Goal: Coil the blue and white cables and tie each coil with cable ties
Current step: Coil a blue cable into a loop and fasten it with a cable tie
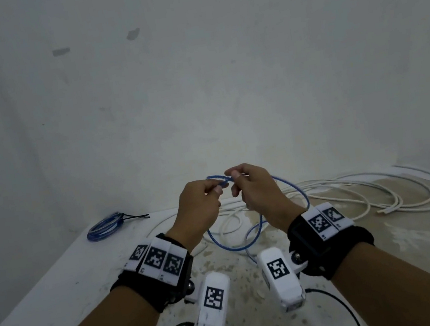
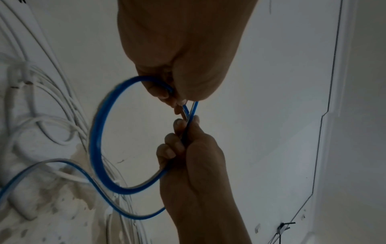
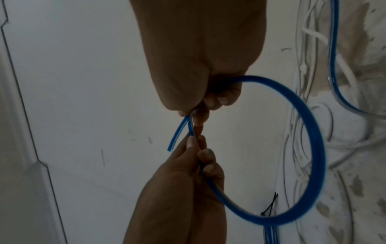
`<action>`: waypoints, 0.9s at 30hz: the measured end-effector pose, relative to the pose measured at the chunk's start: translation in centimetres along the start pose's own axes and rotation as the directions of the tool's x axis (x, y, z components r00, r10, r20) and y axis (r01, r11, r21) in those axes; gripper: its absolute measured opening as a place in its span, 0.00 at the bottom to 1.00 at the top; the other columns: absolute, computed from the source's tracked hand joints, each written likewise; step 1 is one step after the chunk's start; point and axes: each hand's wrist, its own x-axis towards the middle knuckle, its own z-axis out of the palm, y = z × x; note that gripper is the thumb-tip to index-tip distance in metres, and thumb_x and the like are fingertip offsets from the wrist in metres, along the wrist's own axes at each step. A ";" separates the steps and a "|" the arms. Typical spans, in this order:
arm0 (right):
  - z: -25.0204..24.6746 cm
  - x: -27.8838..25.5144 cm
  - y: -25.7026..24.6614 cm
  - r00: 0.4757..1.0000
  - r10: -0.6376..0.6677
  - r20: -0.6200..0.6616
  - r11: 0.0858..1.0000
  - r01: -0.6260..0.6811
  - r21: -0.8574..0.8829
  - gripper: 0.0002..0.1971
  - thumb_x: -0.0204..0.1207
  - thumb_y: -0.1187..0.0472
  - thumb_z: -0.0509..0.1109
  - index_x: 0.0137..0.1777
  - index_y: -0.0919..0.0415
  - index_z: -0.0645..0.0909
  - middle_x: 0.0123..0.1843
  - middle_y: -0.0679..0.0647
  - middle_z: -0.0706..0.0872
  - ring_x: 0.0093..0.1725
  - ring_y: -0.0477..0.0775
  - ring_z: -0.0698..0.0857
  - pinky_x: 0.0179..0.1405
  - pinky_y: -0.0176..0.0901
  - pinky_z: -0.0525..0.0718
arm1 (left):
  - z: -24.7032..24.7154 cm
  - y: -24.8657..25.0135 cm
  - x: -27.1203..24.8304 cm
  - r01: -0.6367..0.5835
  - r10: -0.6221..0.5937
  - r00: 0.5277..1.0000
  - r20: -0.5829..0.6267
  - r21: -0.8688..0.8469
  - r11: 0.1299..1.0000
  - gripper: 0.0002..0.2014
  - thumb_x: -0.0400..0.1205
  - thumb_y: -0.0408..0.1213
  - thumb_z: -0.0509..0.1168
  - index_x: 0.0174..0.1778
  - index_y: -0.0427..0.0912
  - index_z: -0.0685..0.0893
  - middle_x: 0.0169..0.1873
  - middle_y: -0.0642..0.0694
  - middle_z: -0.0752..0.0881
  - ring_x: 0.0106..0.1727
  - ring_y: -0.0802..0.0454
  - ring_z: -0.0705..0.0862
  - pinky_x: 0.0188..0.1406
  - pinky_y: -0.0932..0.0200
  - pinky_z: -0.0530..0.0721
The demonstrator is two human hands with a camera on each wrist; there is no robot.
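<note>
Both hands (image 1: 222,198) pinching blue cable (image 1: 293,190) above stained white table (image 1: 57,275), grey wall (image 1: 196,82) behind.

Dim, flat, bluish light; soft pictures.
Wide-angle bending curved the table (image 1: 57,273) edges; both wrist views showed hands as dark silhouettes against the pale wall, and the blue cable (image 3: 313,148) was motion-blurred.

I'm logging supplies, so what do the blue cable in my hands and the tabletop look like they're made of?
Blue cable: likely flexible plastic insulation, smooth and slightly glossy; it bends into a clean loop, and a paler streak suggests a translucent jacket. Both the left hand and the right hand pinch it.
Tabletop: hard white surface, matte, with worn, speckled patches; possibly painted or laminated, cannot tell which.
</note>
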 end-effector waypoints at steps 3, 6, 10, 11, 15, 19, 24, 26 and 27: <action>0.1 0.2 0.0 1.000 0.009 0.015 1.000 -0.009 -0.016 0.13 0.88 0.61 0.59 0.49 0.62 0.84 0.30 0.51 0.84 0.21 0.39 0.72 0.26 0.37 0.71 | -0.3 0.2 0.1 0.033 -0.032 0.999 0.017 -0.042 0.999 0.13 0.86 0.31 0.60 0.55 0.44 0.90 0.35 0.57 0.84 0.32 0.58 0.79 0.35 0.67 0.75; 0.3 0.1 0.1 1.000 -0.009 -0.001 1.000 0.009 0.003 0.13 0.87 0.61 0.60 0.47 0.63 0.84 0.31 0.51 0.84 0.21 0.39 0.72 0.25 0.35 0.71 | -0.3 0.4 -0.1 0.103 -0.093 0.994 0.064 -0.177 0.979 0.08 0.85 0.35 0.65 0.49 0.41 0.90 0.29 0.53 0.82 0.31 0.55 0.76 0.34 0.62 0.74; 0.9 -0.2 0.0 0.999 -0.035 0.007 0.999 0.035 -0.007 0.11 0.87 0.62 0.62 0.46 0.64 0.83 0.33 0.54 0.86 0.21 0.38 0.75 0.24 0.30 0.71 | -0.1 0.0 -0.2 0.088 -0.102 0.992 -0.071 -0.181 0.980 0.17 0.81 0.51 0.68 0.42 0.39 0.90 0.29 0.47 0.82 0.30 0.52 0.74 0.33 0.54 0.73; 1.0 -0.3 0.0 0.999 -0.035 0.008 0.999 0.035 0.000 0.11 0.87 0.62 0.62 0.47 0.64 0.83 0.33 0.54 0.86 0.22 0.38 0.76 0.24 0.29 0.71 | -0.1 -0.1 -0.2 0.083 -0.101 0.991 -0.091 -0.180 0.980 0.17 0.81 0.51 0.68 0.43 0.40 0.91 0.31 0.47 0.85 0.30 0.52 0.76 0.33 0.54 0.75; 1.1 -0.5 -0.3 1.000 0.011 -0.005 0.994 -0.010 0.110 0.11 0.87 0.63 0.62 0.48 0.67 0.83 0.34 0.56 0.87 0.22 0.43 0.74 0.22 0.37 0.75 | -0.2 0.0 -0.3 0.119 -0.132 0.991 -0.033 -0.256 0.959 0.13 0.84 0.47 0.67 0.47 0.41 0.90 0.39 0.45 0.90 0.30 0.55 0.82 0.33 0.61 0.81; 1.1 -0.6 -0.1 0.997 0.083 -0.007 0.972 -0.079 0.221 0.10 0.87 0.63 0.61 0.50 0.68 0.82 0.36 0.58 0.88 0.24 0.49 0.77 0.26 0.41 0.80 | -0.5 -0.2 -0.1 0.194 -0.190 0.981 0.044 -0.330 0.924 0.12 0.85 0.43 0.65 0.48 0.39 0.89 0.44 0.42 0.91 0.36 0.53 0.85 0.39 0.61 0.84; 0.7 -0.6 0.0 0.984 0.175 0.017 0.950 -0.173 0.260 0.11 0.88 0.62 0.59 0.51 0.65 0.81 0.38 0.57 0.91 0.26 0.48 0.80 0.28 0.42 0.84 | -1.1 -0.5 0.2 0.246 -0.243 0.969 0.054 -0.344 0.906 0.11 0.85 0.40 0.66 0.50 0.35 0.88 0.42 0.42 0.88 0.35 0.52 0.84 0.34 0.64 0.85; 0.6 -0.7 -0.1 0.981 0.194 0.024 0.948 -0.193 0.252 0.11 0.88 0.63 0.59 0.50 0.65 0.81 0.39 0.56 0.90 0.26 0.48 0.82 0.29 0.41 0.85 | -1.2 -0.5 0.2 0.263 -0.259 0.964 0.055 -0.334 0.905 0.12 0.85 0.40 0.67 0.51 0.34 0.88 0.41 0.42 0.88 0.35 0.52 0.85 0.32 0.66 0.84; 0.6 -0.7 -0.1 0.980 0.199 0.024 0.949 -0.199 0.245 0.11 0.88 0.63 0.59 0.49 0.65 0.81 0.39 0.57 0.90 0.26 0.48 0.83 0.29 0.41 0.86 | -1.2 -0.6 0.2 0.268 -0.265 0.963 0.054 -0.323 0.908 0.12 0.84 0.40 0.67 0.51 0.34 0.88 0.41 0.42 0.89 0.35 0.53 0.84 0.31 0.66 0.83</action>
